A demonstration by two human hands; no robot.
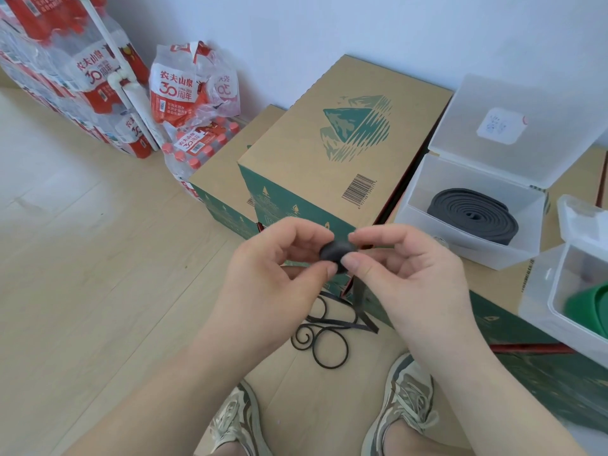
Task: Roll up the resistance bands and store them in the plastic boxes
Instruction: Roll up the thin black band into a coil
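Head view showed a small, tightly rolled black rubber resistance band (337, 251) pinched between both hands, its loose tail hanging down to the wooden floor (82, 258). The left hand (273, 268) and right hand (408, 274) met palms inward, fingers (353, 261) closed on the roll.

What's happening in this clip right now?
A person is rolling a black resistance band into a small coil between the left hand and right hand; its loose tail curls on the floor. One clear plastic box already holds a rolled dark band; another box holds a green one.
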